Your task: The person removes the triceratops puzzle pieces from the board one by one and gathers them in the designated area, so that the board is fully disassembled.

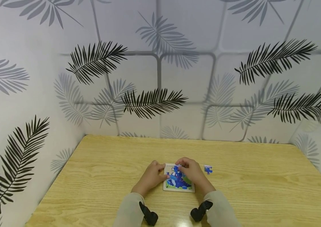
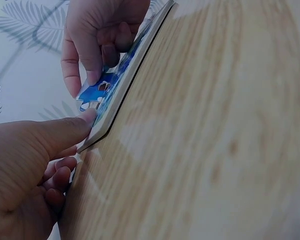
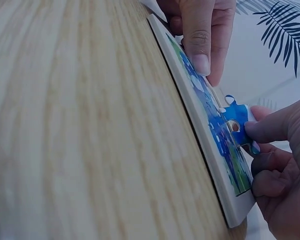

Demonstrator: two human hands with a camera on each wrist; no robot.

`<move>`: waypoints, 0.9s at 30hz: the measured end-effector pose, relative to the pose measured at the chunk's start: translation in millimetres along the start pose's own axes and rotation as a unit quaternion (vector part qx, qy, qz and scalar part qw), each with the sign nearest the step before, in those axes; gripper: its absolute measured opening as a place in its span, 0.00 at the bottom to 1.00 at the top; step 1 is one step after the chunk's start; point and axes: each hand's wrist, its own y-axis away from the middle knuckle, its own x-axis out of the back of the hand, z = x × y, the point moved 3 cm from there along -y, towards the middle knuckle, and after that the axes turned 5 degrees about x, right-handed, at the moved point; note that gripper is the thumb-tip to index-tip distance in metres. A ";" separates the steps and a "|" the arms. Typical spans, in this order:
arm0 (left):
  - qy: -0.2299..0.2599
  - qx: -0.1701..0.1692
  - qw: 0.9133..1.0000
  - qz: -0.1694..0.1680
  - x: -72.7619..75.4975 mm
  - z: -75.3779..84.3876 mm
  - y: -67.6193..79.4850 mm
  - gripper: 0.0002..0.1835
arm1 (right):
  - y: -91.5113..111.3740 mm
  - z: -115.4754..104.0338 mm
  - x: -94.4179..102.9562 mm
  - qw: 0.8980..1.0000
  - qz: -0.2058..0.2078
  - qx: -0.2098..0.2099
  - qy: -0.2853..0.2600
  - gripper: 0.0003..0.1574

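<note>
A small jigsaw puzzle board (image 1: 178, 190) with a pale rim and a blue dinosaur picture lies flat on the table. My left hand (image 1: 151, 177) grips its left side, the thumb on the face and the other fingers curled by the edge. Between thumb and finger, my right hand (image 1: 193, 172) pinches a blue puzzle piece (image 3: 238, 121) over the upper part of the board. This piece is tilted up from the board in the right wrist view. Its far side is hidden by the fingers.
Just right of the board lies a loose blue puzzle piece (image 1: 208, 169). The wooden table (image 1: 106, 164) reaches back to a wall (image 1: 183, 82) printed with leaves. A black wrist camera (image 1: 149, 217) sits on the left sleeve, another (image 1: 200, 212) on the right.
</note>
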 end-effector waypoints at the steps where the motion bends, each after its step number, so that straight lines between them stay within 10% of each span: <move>1: -0.001 -0.001 1.000 0.000 -0.1 0.0 0.1 0.31 | 0.4 -0.5 0.5 1.000 0.001 0.000 -0.003 0.09; 27: -0.002 0.005 1.000 0.005 -2.3 -0.7 0.1 0.32 | 16.6 30.0 68.7 0.997 0.067 -0.001 -0.034 0.06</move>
